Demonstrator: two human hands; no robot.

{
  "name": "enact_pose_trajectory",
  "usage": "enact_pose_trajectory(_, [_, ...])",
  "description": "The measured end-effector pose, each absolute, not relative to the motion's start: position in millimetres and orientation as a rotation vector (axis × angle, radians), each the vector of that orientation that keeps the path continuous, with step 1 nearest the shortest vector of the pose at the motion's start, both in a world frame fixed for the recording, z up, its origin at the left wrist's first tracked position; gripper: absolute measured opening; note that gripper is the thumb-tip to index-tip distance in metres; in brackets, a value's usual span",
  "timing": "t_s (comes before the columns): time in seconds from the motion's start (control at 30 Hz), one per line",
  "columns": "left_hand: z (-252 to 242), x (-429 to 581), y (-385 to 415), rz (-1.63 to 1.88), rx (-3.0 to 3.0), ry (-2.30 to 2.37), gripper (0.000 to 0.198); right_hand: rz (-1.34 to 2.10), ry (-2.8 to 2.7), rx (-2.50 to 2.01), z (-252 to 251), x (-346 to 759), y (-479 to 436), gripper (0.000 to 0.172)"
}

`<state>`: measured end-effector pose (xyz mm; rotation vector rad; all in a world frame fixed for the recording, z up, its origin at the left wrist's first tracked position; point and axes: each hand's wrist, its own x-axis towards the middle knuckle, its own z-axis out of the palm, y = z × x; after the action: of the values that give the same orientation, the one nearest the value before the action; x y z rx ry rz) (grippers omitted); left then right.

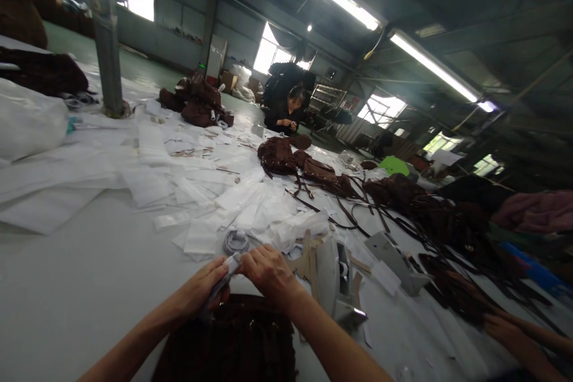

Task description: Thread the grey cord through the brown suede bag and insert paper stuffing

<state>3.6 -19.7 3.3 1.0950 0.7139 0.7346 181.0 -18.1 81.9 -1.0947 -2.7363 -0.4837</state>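
My left hand (208, 286) is closed around a grey, white-ended strip (233, 262) that slants up to the right. At its white upper end, the fingers of my right hand (268, 274) pinch it. Just below both hands stands a dark brown bag (233, 340) with small gold-coloured metal fittings along its top. Part of the strip's lower end is hidden by my left fingers. A coil of grey strip (237, 241) lies on the table right beyond my hands.
White sheets (250, 203) litter the white table (111, 268). Right of my hands are a grey tape dispenser (329, 280) and a second one (396, 259). Brown bags (322, 173) with loose straps extend rightward. Another person's hands (505, 328) work at far right; a person (286, 113) sits opposite.
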Motion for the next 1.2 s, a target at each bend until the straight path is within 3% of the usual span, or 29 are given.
enact_pose_trajectory(0.23, [-1, 6, -30, 0.722, 1.146, 0.792, 0.040, -0.526, -3.063, -0.815, 88, 166, -14, 0.015])
enact_pose_trajectory(0.37, [2, 6, -28, 0.768, 1.058, 0.712, 0.060, -0.363, -2.981, -1.004, 85, 158, -13, 0.012])
enact_pose_trajectory(0.5, [3, 1, -19, 0.858, 0.940, 0.684, 0.054, -0.102, -2.601, -1.371, 94, 170, -45, 0.036])
enact_pose_trajectory(0.63, [-3, 1, -12, 1.039, 0.684, 0.780, 0.029, 0.269, -1.739, -1.897, 86, 202, -114, 0.029])
enact_pose_trajectory(0.7, [-6, 4, -11, 1.070, 0.632, 0.859, 0.024, 0.651, -1.377, -2.082, 68, 213, -146, 0.050])
enact_pose_trajectory(0.8, [-8, 3, -9, 0.992, 0.771, 1.036, 0.041, 1.092, -1.049, -2.032, 37, 212, -173, 0.059])
enact_pose_trajectory(0.9, [-6, -11, -5, 0.980, 1.208, 1.363, 0.071, 1.272, -0.960, -1.972, 13, 198, -178, 0.060])
enact_pose_trajectory(0.97, [-2, -22, -7, 1.109, 1.562, 1.653, 0.082, 1.165, -1.047, -2.039, 0, 188, -178, 0.055])
enact_pose_trajectory(1.03, [4, -29, -17, 1.251, 1.753, 1.800, 0.076, 0.809, -1.238, -2.115, -14, 176, -179, 0.048])
enact_pose_trajectory(1.1, [10, -27, -35, 1.197, 1.853, 1.612, 0.058, 0.432, -1.450, -2.064, -28, 161, -180, 0.043])
enact_pose_trajectory(1.2, [15, -13, -60, 0.798, 2.004, 1.088, 0.041, 0.328, -1.760, -1.736, -37, 140, -181, 0.048])
